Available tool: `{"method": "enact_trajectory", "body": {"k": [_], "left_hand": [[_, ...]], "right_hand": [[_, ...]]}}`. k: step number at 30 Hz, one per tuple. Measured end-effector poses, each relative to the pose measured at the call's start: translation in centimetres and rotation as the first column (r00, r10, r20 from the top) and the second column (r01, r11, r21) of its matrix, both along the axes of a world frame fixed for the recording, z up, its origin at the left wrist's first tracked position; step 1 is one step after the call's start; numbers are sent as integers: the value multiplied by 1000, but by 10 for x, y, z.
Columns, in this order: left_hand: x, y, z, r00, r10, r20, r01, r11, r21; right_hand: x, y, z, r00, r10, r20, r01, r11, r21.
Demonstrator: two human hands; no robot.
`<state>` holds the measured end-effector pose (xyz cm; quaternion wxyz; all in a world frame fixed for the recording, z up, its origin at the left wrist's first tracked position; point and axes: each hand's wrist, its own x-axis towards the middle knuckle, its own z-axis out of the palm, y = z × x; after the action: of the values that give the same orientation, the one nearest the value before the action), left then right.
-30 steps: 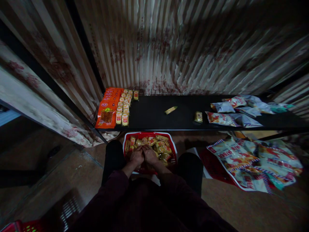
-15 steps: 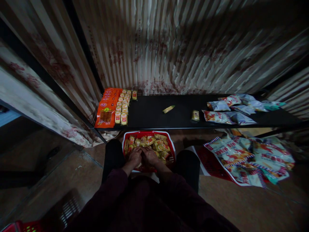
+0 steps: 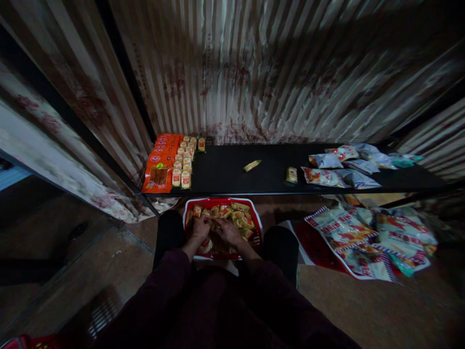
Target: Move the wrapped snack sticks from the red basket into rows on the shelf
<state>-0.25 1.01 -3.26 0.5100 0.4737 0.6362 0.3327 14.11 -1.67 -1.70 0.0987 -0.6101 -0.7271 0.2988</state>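
A red basket with a white rim point(image 3: 258, 220) sits between my knees, filled with small wrapped snack cakes point(image 3: 242, 219) in yellowish clear packets. My left hand point(image 3: 201, 230) is over the left part of the basket, fingers bent and pinched together. Close beside it, my right hand point(image 3: 228, 231) has its fingers curled toward the left fingertips. Whatever lies between the fingers is too small and dark to make out. Just beyond the basket, similar packets stand in rows point(image 3: 186, 165) at the left of a black shelf point(image 3: 225, 177).
Orange snack bags point(image 3: 159, 162) lie at the shelf's left end. A narrow yellow packet point(image 3: 252, 166) and a single wrapped cake point(image 3: 291, 175) lie farther right, then several pale bags point(image 3: 324, 177). A second red basket point(image 3: 327, 249) on the floor at right overflows with larger bags point(image 3: 403, 232).
My hands have moved slightly apart at the fingertips, with the left rising a little. More packets show below them in the basket. The view has shifted slightly.
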Motion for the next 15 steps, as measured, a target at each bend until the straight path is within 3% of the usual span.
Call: {"method": "enact_trajectory", "body": {"k": [2, 4, 10, 15], "left_hand": [[1, 5, 0, 966, 141, 216, -120, 987, -105], [0, 6, 1, 922, 203, 330, -147, 971, -187], [-3, -1, 8, 859, 200, 472, -75, 960, -271], [4, -2, 12, 842, 217, 493, -73, 953, -295]], "right_hand": [[1, 3, -2, 990, -80, -116, 83, 996, 20], [1, 5, -4, 950, -177, -257, 187, 982, 14], [-4, 7, -3, 695, -448, -563, 424, 887, -183], [-9, 5, 6, 595, -520, -613, 453, 847, -279]]}}
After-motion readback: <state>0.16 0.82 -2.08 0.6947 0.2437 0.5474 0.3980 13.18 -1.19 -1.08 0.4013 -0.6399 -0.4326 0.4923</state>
